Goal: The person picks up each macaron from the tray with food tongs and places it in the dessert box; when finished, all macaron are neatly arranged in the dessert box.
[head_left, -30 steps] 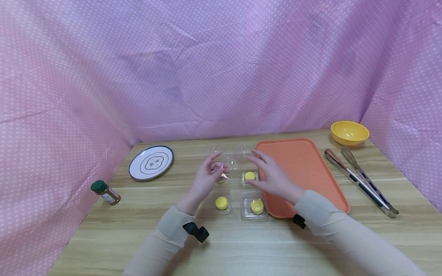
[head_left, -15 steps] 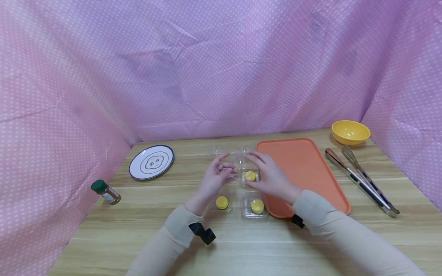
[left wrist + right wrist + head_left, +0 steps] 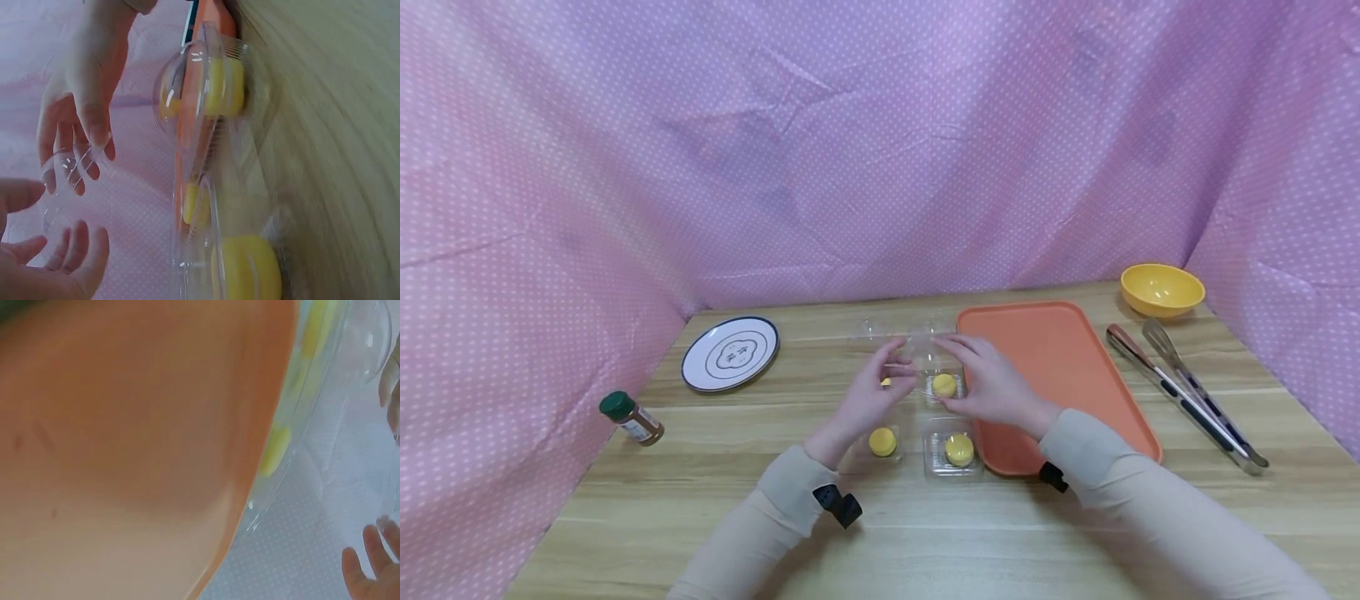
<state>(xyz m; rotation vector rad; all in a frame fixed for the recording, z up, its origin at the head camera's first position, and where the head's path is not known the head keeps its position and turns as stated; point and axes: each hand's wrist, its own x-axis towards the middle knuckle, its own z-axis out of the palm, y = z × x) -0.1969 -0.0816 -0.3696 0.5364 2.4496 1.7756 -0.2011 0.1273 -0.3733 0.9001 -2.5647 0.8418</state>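
Between my two hands is a clear plastic dome lid (image 3: 62,165), held up above the containers and hard to make out in the head view. My left hand (image 3: 872,392) pinches its near-left edge with thumb and fingers. On the other side, my right hand (image 3: 988,383) holds the edge with thumb below and fingers above. Under and around the hands sit clear plastic containers with yellow macarons: one front left (image 3: 882,442), one front right (image 3: 958,450) and one back right (image 3: 943,385). A fourth macaron (image 3: 886,382) is mostly hidden behind my left hand.
An orange tray (image 3: 1052,358) lies right beside the containers. Further right are tongs (image 3: 1180,396), a slotted utensil (image 3: 1161,342) and a yellow bowl (image 3: 1161,290). To the left are a white plate (image 3: 730,354) and a green-capped spice jar (image 3: 631,418). More clear domes (image 3: 868,327) stand behind.
My left hand has moved right, toward my right hand, and the clear lid is now between them. The right hand has barely shifted. The containers have stayed where they were.
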